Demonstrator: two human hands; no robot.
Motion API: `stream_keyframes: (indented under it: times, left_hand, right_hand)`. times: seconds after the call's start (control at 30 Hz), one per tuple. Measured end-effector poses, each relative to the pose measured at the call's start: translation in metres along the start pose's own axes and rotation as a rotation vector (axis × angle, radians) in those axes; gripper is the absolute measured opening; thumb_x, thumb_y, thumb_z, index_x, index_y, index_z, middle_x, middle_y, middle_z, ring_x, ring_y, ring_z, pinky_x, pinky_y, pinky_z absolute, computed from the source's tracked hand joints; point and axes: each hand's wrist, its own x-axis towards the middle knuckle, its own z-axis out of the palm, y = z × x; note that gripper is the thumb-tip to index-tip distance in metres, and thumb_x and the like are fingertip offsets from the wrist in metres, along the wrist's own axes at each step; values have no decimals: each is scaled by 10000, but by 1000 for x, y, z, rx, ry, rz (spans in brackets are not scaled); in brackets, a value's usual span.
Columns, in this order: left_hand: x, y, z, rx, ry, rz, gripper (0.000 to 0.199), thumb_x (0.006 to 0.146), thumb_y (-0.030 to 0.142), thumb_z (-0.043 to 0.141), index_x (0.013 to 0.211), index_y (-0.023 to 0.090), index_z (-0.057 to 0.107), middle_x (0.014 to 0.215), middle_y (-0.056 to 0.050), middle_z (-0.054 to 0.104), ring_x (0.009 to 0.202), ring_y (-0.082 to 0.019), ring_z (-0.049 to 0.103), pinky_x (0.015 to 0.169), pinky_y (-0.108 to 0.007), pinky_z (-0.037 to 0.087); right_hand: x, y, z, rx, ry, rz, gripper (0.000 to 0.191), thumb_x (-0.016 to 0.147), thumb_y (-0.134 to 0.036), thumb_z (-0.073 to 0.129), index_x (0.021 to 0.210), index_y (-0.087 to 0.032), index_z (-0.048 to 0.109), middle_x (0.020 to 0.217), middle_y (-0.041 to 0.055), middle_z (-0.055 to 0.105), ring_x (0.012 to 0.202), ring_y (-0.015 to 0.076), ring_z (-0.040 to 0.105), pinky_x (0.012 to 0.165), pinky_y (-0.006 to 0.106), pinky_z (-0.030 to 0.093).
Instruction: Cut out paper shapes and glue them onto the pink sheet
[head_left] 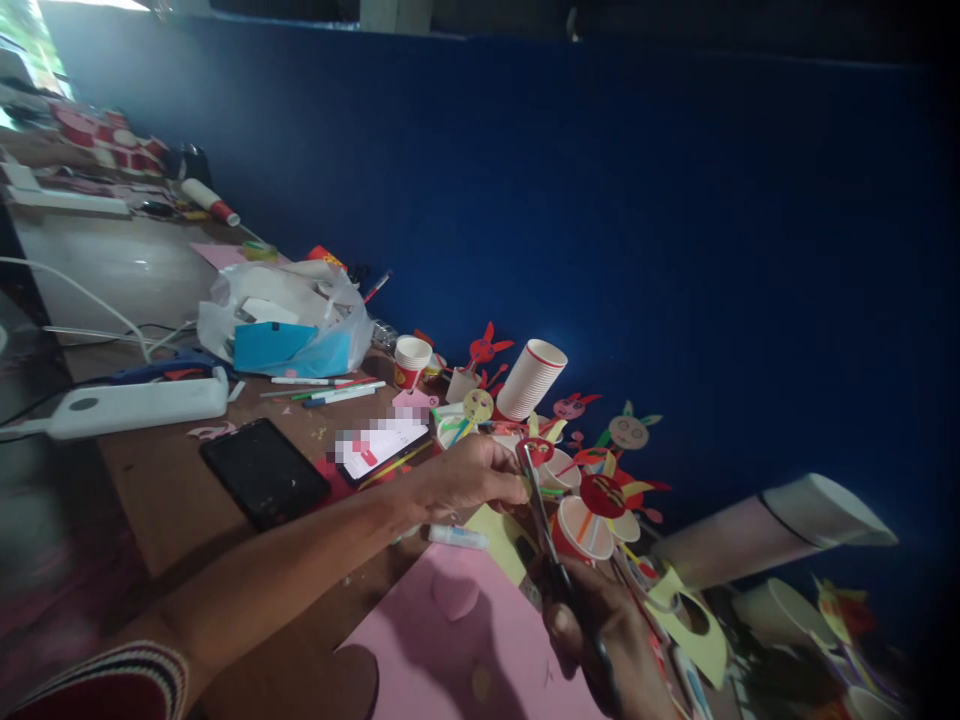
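Note:
My right hand [600, 630] grips a pair of scissors [551, 545] by its black handles, the blades pointing up and away from me. Close to the blades, my left hand [480, 470] is closed in a pinch; whatever lies between its fingertips is too small to make out. A red paper face [537, 452] with yellow ears shows just behind the blade tips. Under both hands lies a pink paper sheet [420, 640] with a cut-out edge, and a glue stick [457, 537] rests at its far edge beside yellow paper [499, 540].
Paper cups [585, 528] with animal-face cut-outs stand along the blue wall [600, 200], near a cup stack [531, 380]. Leftward are a black tablet [262, 472], a phone [382, 445], pens [337, 395], a plastic bag [289, 310] and a white power strip [139, 405]. A rolled tube [772, 530] lies right.

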Motion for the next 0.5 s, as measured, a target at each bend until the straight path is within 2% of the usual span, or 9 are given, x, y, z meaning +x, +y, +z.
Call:
stream_keyframes:
  times: [0.27,0.4,0.5]
  left_hand:
    - [-4,4,0,16,-55,-44,115,538,222,626,593,121,628,564,-15,601,552,-106,546,600,-245,430]
    - [-4,2,0,22,-50,-81,83,524,207,618,557,131,609,526,-12,598,521,-105,542,571,-239,426]
    - [-4,2,1,-5,-46,-107,88,501,194,622,562,137,597,503,-3,594,494,-104,537,540,-233,414]
  right_hand:
    - [-4,-6,-7,-25,21,34,471,551,-528,727,831,-166,615,513,-42,458,405,63,334,348,186,333]
    - [-4,-5,-11,-30,-5,70,472,539,-562,720,761,-159,615,483,-59,420,372,53,339,336,179,309]
    - [-5,-5,-15,-25,24,36,506,535,-606,707,757,-161,611,509,-55,426,394,56,336,354,184,313]
